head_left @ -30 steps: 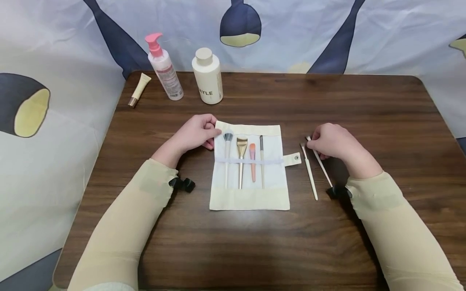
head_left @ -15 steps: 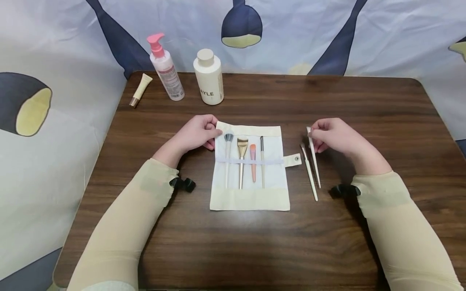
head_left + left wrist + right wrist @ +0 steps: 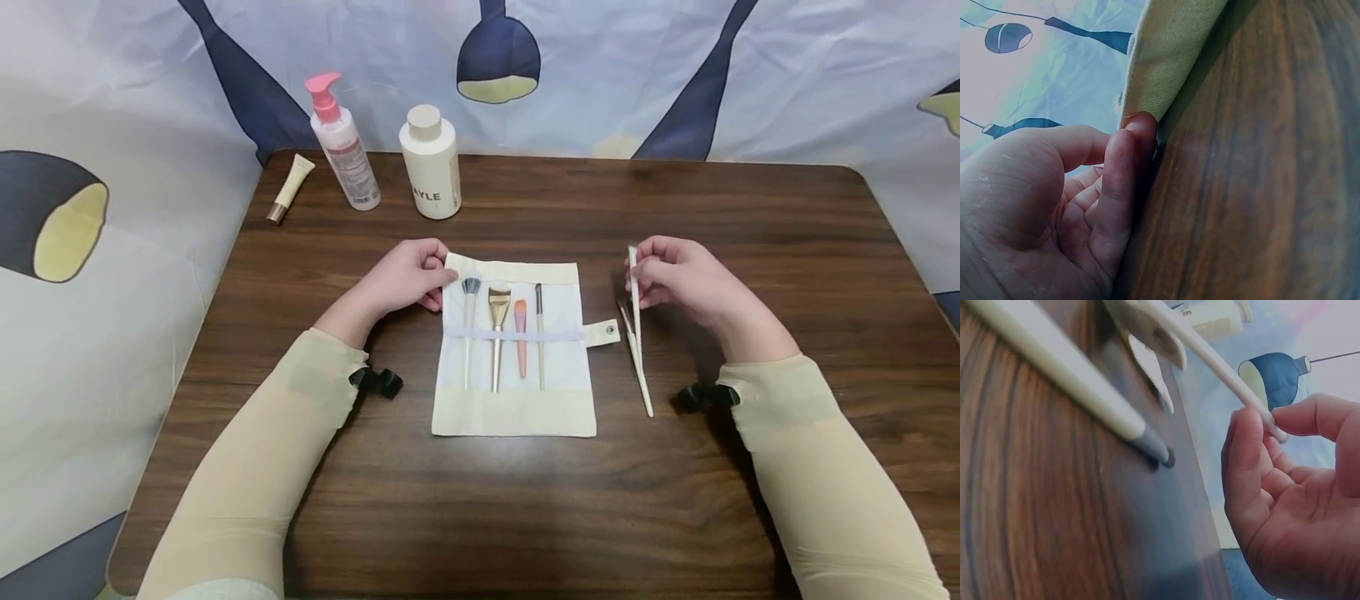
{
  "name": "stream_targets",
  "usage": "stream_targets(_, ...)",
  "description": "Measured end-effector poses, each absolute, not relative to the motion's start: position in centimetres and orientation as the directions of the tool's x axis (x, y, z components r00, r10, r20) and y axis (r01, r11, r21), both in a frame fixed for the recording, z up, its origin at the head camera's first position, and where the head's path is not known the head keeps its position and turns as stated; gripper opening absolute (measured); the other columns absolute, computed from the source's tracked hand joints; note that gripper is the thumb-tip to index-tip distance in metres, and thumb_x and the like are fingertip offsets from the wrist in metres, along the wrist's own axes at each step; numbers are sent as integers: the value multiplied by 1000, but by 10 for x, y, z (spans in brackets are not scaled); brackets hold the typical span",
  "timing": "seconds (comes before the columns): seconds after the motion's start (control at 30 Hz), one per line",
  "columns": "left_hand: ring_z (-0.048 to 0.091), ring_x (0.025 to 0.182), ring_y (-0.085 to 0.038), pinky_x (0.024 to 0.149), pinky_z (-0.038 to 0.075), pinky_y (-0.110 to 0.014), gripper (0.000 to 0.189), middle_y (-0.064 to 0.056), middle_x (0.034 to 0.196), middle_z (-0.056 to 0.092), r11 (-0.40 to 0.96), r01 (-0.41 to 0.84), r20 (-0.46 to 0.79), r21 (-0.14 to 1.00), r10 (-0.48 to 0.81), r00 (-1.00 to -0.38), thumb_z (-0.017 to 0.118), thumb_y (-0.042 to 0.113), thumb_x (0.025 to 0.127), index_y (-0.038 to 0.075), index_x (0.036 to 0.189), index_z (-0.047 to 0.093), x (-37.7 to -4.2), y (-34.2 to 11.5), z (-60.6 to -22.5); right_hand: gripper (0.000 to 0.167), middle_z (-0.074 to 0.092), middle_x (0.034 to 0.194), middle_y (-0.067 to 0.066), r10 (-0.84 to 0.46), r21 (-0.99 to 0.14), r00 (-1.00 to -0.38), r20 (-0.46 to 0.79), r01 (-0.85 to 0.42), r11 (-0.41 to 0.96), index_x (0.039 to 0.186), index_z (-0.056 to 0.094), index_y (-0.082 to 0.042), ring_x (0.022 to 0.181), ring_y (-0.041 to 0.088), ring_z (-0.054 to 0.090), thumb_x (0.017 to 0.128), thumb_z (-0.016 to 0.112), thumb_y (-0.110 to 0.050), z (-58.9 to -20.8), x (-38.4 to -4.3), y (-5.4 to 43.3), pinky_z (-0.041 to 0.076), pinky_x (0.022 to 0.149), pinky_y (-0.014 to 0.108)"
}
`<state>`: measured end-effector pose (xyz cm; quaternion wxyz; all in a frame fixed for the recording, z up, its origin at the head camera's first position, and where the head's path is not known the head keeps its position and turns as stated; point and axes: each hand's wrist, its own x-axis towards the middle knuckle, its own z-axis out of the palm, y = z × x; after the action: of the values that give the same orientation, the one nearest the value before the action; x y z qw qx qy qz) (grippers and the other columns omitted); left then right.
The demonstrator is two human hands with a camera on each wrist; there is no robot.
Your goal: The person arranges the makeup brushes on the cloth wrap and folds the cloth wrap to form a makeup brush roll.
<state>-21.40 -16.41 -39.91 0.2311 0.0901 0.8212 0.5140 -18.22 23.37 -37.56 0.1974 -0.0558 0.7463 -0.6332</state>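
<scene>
My left hand (image 3: pixel 401 279) pinches the upper left corner of a cream cloth brush roll (image 3: pixel 513 414) that lies unfolded on the table. In the left wrist view, thumb and finger grip the raised cloth edge (image 3: pixel 1169 69). Several makeup brushes sit under the roll's elastic band, among them a wide gold one (image 3: pixel 498 308) and a short pink one (image 3: pixel 521 342). To the right, my right hand (image 3: pixel 678 279) pinches a slim white makeup brush (image 3: pixel 635 308) near its upper end, tilted above the table. A second white brush (image 3: pixel 643 387) lies below it, overlapped by the held one.
At the back left stand a pink-topped pump bottle (image 3: pixel 345 162) and a white capped bottle (image 3: pixel 431 171). A small cream tube (image 3: pixel 291 188) lies near the table's left edge. The roll's snap tab (image 3: pixel 602 332) points toward the loose brush. Patterned cloth hangs behind the table.
My right hand has lifted the slim white brush and shifted it slightly left, turning it more upright over the other brush. My left hand stays on the roll's corner.
</scene>
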Motion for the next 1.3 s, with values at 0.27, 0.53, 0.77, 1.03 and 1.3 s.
stream_targets(0.27, 67, 60, -18, 59, 63, -32, 16, -7, 75, 64, 462, -70, -271, 884, 385, -882, 64, 9, 101, -1, 111, 55, -217, -164, -395, 11, 64, 88, 7, -318, -983, -930, -182, 162, 89, 109, 51, 6, 74, 16, 66, 101, 52, -1, -372, -185, 223, 64, 68, 30)
stream_targets(0.53, 67, 60, -17, 59, 63, -31, 17, -6, 74, 64, 449, -87, -282, 889, 388, -878, 63, 9, 101, -1, 113, 56, -214, -168, -398, 4, 64, 89, 6, -265, -977, -940, -214, 209, 48, 104, 52, 1, 72, 16, 66, 100, 54, -1, -377, -200, 198, 64, 69, 30)
stream_targets(0.77, 67, 59, -17, 58, 62, -31, 15, -6, 74, 63, 441, -95, -282, 892, 380, -881, 63, 7, 101, -1, 111, 55, -212, -166, -399, 7, 62, 86, 6, -190, -968, -949, -251, 247, 45, 105, 50, -1, 69, 16, 67, 100, 55, -2, -382, -213, 174, 65, 68, 31)
stream_targets(1.03, 67, 60, -18, 58, 63, -32, 14, -8, 76, 64, 442, -87, -274, 893, 379, -884, 63, 7, 101, 0, 110, 56, -214, -164, -401, 10, 65, 83, 6, -158, -963, -953, -257, 239, 125, 108, 49, 0, 67, 16, 68, 100, 55, -3, -386, -219, 158, 65, 67, 32)
stream_targets(1.3, 67, 60, -17, 59, 63, -32, 16, -7, 75, 64, 451, -88, -281, 888, 381, -881, 64, 8, 101, 0, 111, 55, -215, -166, -402, 15, 63, 77, 10, -204, -926, -916, -346, 298, 232, 111, 51, 4, 62, 15, 66, 98, 56, -3, -388, -221, 150, 64, 64, 30)
